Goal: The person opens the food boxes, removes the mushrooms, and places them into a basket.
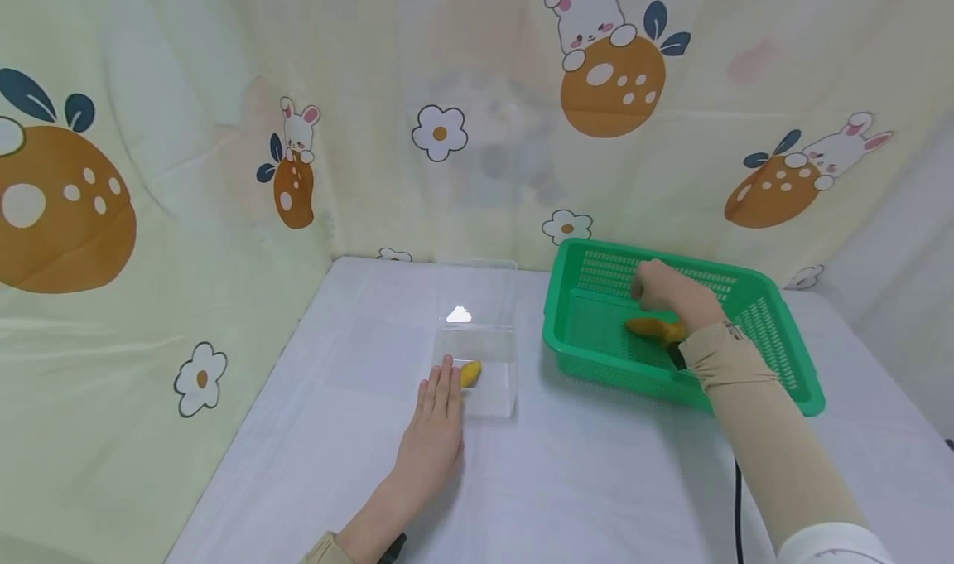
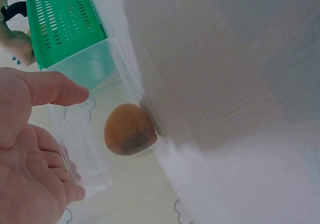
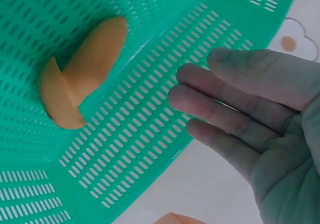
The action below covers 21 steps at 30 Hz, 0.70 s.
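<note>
My left hand (image 1: 432, 444), fingers straight and together, rests against the left side of a clear plastic box (image 1: 501, 397). A yellow-orange piece (image 1: 469, 373) lies inside the box; in the left wrist view it shows as a rounded orange-brown mushroom (image 2: 129, 126) with a dark patch. Above the green basket (image 1: 555, 332) is my right hand (image 1: 674, 295). The right wrist view shows its fingers (image 3: 220, 107) loosely bent, with nothing between them. An orange mushroom (image 3: 95, 57) with cap and stem lies on the basket's floor, apart from that hand.
The box's clear lid (image 1: 477, 291) stands open at its back. Behind the white-covered table (image 1: 358, 332) hangs a cream curtain (image 1: 484, 67) printed with rabbits, fruit and flowers. A black cable (image 1: 738, 506) runs below the right forearm.
</note>
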Available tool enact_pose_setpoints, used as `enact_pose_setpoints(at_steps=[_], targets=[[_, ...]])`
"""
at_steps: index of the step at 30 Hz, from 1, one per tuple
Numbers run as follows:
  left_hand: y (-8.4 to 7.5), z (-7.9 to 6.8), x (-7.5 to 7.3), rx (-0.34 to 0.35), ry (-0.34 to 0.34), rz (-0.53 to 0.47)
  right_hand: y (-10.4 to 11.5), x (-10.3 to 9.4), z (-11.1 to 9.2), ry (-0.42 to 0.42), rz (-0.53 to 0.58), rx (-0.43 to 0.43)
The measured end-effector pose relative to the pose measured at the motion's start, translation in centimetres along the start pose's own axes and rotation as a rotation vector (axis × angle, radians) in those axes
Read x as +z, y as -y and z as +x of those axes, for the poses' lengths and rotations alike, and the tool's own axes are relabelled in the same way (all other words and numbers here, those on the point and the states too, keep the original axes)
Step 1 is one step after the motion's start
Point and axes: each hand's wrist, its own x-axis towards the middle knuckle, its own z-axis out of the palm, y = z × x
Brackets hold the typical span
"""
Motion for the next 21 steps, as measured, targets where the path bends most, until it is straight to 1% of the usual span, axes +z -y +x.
enact_pose_setpoints(at_steps=[5, 10, 16, 21], targets=[[0.0, -0.1, 0.1, 0.005, -0.017, 0.011, 1.2, -0.8, -0.1, -0.039, -0.007, -0.083], [0.1, -0.1, 0.2, 0.009, -0.02, 0.018, 3.1, -1.6, -0.2, -0.084, -0.033, -0.158], [0.1, -0.1, 0.1, 0.017, -0.039, -0.001, 5.6, -2.2, 0.0, -0.089, -0.062, -0.186], [0.0, -0.1, -0.1, 0.016, -0.027, -0.004, 7.7, -2.3, -0.4, -0.093, -0.075, -0.214]])
